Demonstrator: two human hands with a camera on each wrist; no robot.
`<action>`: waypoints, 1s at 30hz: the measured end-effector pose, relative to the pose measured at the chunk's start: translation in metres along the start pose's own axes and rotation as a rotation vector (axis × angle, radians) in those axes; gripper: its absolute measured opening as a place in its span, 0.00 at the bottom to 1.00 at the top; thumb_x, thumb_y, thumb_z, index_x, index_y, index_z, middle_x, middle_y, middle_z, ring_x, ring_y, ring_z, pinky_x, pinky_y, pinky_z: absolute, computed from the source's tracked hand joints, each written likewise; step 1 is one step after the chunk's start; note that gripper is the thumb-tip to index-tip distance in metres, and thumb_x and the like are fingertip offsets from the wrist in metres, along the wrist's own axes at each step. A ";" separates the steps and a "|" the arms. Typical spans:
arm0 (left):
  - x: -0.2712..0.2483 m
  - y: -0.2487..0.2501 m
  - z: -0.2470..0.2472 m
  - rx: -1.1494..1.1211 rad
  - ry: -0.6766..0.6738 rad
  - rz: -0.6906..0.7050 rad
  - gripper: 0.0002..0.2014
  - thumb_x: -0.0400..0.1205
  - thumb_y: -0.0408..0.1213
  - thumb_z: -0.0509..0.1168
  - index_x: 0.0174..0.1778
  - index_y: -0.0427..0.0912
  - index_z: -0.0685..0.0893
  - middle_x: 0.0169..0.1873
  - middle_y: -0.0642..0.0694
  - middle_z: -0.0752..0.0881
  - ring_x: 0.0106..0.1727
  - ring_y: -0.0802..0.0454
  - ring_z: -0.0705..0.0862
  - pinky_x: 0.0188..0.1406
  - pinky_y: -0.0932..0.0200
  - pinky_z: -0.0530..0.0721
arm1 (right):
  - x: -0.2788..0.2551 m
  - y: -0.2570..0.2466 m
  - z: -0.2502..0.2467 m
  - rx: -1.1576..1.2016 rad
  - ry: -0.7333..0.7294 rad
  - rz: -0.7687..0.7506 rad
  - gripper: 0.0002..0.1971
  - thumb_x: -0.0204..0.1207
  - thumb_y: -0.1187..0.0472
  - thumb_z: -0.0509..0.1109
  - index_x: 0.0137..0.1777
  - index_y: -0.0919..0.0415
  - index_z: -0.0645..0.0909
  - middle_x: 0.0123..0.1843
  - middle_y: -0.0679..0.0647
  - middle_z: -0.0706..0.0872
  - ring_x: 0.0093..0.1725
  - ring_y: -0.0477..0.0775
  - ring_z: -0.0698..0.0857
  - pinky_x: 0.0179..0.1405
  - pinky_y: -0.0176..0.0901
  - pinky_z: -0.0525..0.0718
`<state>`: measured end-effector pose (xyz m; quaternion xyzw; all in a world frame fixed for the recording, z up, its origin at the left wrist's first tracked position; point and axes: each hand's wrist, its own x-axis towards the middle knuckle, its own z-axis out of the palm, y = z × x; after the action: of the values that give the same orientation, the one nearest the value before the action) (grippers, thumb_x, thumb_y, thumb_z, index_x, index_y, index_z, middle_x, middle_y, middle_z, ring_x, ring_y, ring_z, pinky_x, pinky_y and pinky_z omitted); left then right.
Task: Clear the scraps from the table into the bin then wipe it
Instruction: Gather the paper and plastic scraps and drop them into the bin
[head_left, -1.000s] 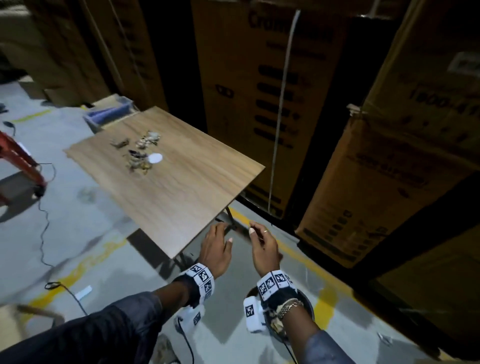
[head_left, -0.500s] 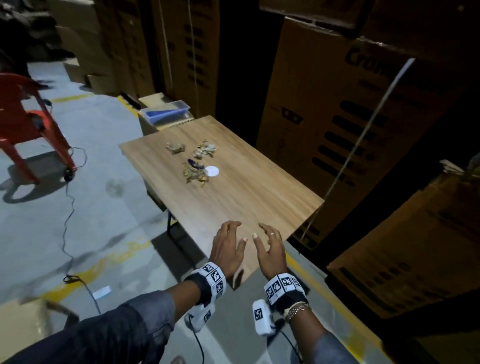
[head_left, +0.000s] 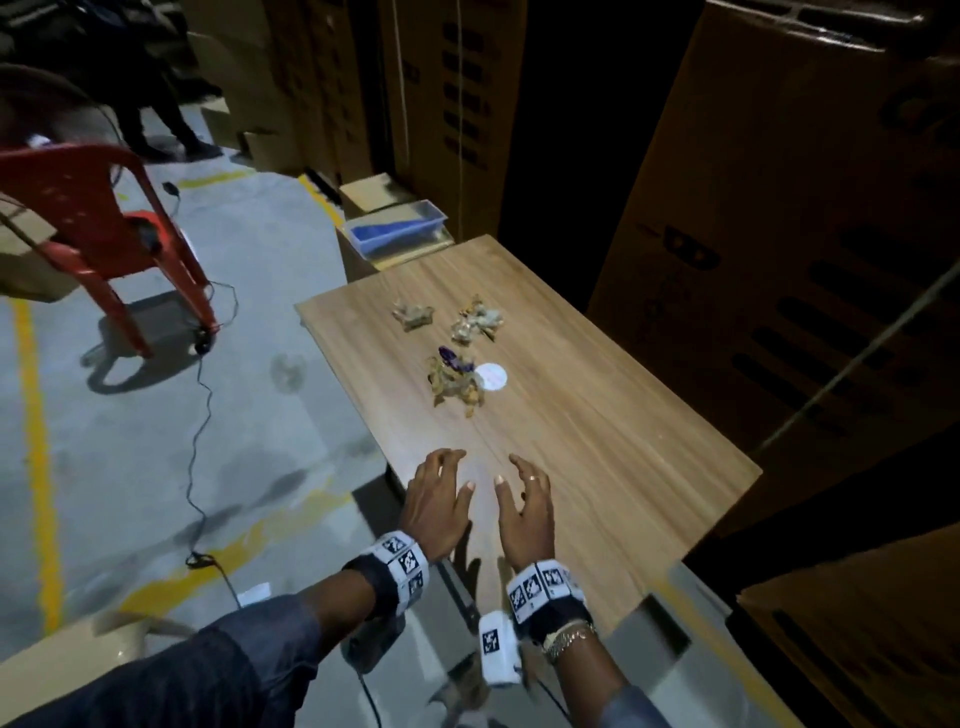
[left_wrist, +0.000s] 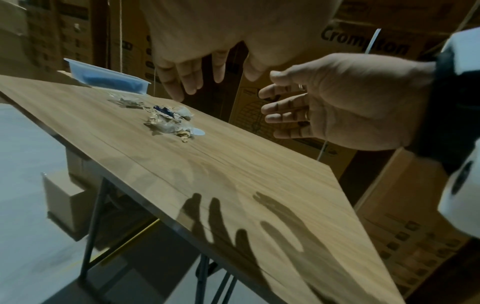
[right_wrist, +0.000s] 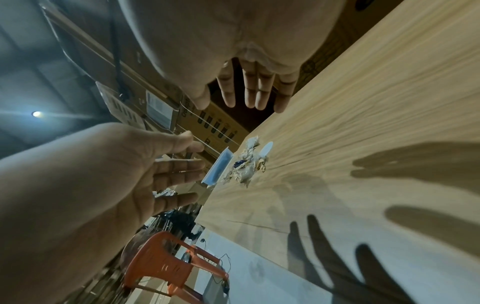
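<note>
Several crumpled paper and wrapper scraps (head_left: 454, 376) and a small white disc (head_left: 491, 375) lie in loose piles on the far half of the wooden table (head_left: 597, 441). A clear plastic bin (head_left: 397, 228) with something blue inside sits on a box just beyond the table's far end. My left hand (head_left: 436, 499) and right hand (head_left: 524, 504) hover side by side over the near part of the table, fingers spread, holding nothing. The left wrist view shows the scraps (left_wrist: 168, 119) ahead of both empty hands, whose shadows fall on the wood.
A red plastic chair (head_left: 98, 228) stands on the concrete floor to the left, with a black cable (head_left: 200, 426) trailing from it. Tall cardboard boxes (head_left: 779, 234) line the table's right side and back. Yellow lines mark the floor.
I have come closer to the table. Both hands moved forward from off its near corner to above the tabletop, still empty. The scraps have not moved.
</note>
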<state>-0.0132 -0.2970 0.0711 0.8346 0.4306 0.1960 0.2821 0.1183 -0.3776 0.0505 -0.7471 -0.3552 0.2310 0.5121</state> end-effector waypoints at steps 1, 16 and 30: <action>0.012 -0.001 -0.003 0.020 -0.011 0.005 0.32 0.85 0.55 0.47 0.79 0.40 0.76 0.73 0.39 0.78 0.72 0.37 0.79 0.73 0.38 0.78 | 0.012 0.003 0.007 0.001 0.007 0.015 0.18 0.90 0.52 0.69 0.78 0.45 0.79 0.76 0.42 0.77 0.77 0.48 0.77 0.80 0.63 0.77; 0.140 -0.077 -0.033 0.110 -0.216 -0.006 0.39 0.82 0.66 0.46 0.81 0.44 0.74 0.76 0.40 0.74 0.76 0.36 0.74 0.76 0.39 0.75 | 0.109 -0.021 0.081 -0.040 0.073 0.123 0.23 0.88 0.49 0.70 0.81 0.46 0.74 0.81 0.43 0.74 0.78 0.45 0.75 0.77 0.44 0.73; 0.317 -0.193 -0.067 0.012 -0.313 0.109 0.27 0.88 0.48 0.67 0.81 0.42 0.73 0.80 0.39 0.71 0.79 0.36 0.72 0.78 0.41 0.73 | 0.207 -0.022 0.193 -0.341 0.326 0.373 0.34 0.85 0.52 0.74 0.89 0.53 0.66 0.92 0.53 0.61 0.89 0.61 0.65 0.86 0.60 0.69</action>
<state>0.0064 0.0767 0.0251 0.8788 0.3367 0.0757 0.3297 0.1076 -0.0976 0.0037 -0.9019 -0.1586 0.1354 0.3782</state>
